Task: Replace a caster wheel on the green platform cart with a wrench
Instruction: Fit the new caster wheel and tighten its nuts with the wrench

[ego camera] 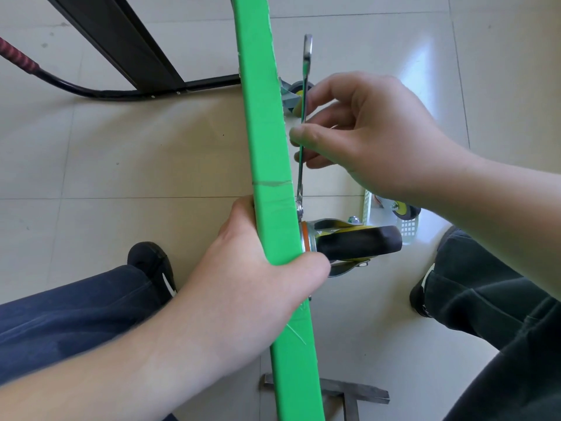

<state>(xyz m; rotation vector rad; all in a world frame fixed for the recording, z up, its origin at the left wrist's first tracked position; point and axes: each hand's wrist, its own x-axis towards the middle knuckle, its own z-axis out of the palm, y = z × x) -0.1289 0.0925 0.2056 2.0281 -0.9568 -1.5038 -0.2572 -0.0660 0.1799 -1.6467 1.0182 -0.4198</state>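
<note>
The green platform cart (267, 123) stands on its edge, running from the top centre down to the bottom. My left hand (261, 275) grips its edge, thumb curled round to the wheel side. A black caster wheel (361, 241) in a metal fork sticks out to the right, just beside that thumb. My right hand (370, 138) pinches the shaft of a silver wrench (306, 74) that lies along the cart's underside. The wrench's lower end sits at a fastener (299, 205) just above the caster's mount. A second caster (296, 95) shows farther up, partly behind the wrench.
A white perforated basket (406, 229) on the tiled floor holds a spare caster (400, 208). A black metal frame and tube (142, 56) lie at the upper left. A flat metal bracket (358, 393) lies by the cart's lower end. My legs and shoes flank the cart.
</note>
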